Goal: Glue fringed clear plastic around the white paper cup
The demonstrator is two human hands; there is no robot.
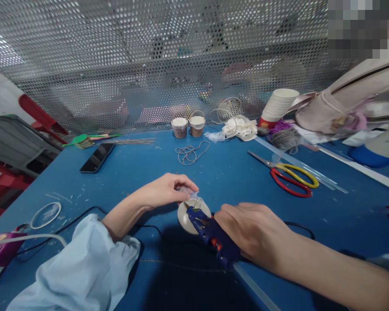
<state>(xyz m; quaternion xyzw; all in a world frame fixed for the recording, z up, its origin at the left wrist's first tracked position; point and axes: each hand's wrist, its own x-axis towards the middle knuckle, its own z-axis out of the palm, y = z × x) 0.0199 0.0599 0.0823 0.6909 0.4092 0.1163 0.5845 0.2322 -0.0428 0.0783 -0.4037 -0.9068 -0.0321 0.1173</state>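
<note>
My right hand [251, 229] is wrapped round a dark blue hot glue gun [202, 224], with a clear glue stick [256, 287] coming out of its back end. The gun's nozzle points at a small round white piece [184, 219], perhaps a paper cup seen from one end. At the far rim of that piece, my left hand [168, 190] pinches a strip of sheer whitish lace-like material [193, 193]. Whether the nozzle touches the white piece cannot be made out. My left fingertips are partly hidden behind the lace.
Scissors [287, 175] lie open on the right of the blue table [142, 162]. Two small cups [179, 128], a grey cord [189, 153], white lace [243, 128] and stacked paper cups [280, 106] stand toward the back mesh panel. A phone [97, 157] lies left; a black cable [84, 214] crosses the table.
</note>
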